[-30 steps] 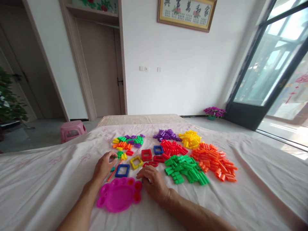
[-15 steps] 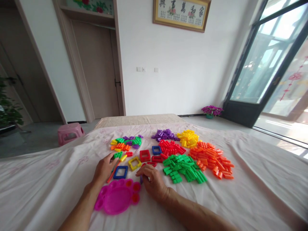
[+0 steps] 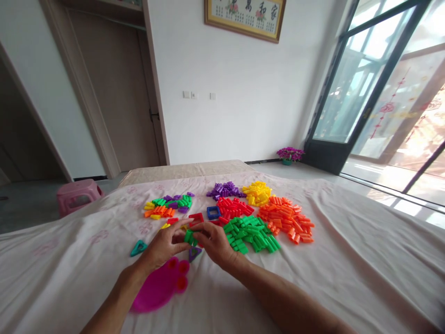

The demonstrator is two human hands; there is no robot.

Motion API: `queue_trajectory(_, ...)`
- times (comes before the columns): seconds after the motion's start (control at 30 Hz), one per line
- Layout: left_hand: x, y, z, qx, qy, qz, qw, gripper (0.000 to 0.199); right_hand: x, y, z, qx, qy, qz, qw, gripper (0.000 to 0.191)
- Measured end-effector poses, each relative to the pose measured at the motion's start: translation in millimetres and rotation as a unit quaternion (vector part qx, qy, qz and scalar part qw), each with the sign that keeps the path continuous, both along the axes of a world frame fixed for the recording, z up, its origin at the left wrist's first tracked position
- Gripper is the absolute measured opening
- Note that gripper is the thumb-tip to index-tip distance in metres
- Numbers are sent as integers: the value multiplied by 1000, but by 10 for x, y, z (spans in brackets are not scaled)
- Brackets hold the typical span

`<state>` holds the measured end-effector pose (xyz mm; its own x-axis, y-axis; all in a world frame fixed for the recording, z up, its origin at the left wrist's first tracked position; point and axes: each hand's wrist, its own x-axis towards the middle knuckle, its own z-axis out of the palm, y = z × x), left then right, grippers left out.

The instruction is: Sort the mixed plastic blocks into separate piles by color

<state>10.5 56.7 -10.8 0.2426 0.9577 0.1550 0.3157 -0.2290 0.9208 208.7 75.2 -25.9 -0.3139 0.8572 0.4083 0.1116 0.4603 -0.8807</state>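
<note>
Close together above the cloth, my left hand and my right hand both have their fingers closed on green plastic building blocks. Fingers partly cover the blocks, so I cannot tell how many pieces there are. Below my left hand lies a magenta paw-shaped tray with orange spots in its small cups. Beside my left wrist is a teal triangle frame; a purple triangle frame shows under the fingers. Just beyond my hands are a red square frame and a blue square frame.
Sorted block piles lie to the right: green, orange, red, yellow and purple. A mixed-colour group sits at the far left. A pink stool stands beyond the cloth-covered table.
My left hand has moved right, bringing green blocks from the cloth to my right hand. Both hands now meet on them. The view has shifted slightly to the right.
</note>
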Motion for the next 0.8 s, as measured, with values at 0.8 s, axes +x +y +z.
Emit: queue_trajectory(0.8,-1390,206,-757,76,303,353,882,39,201,785,640,93,-364,-33,926,30)
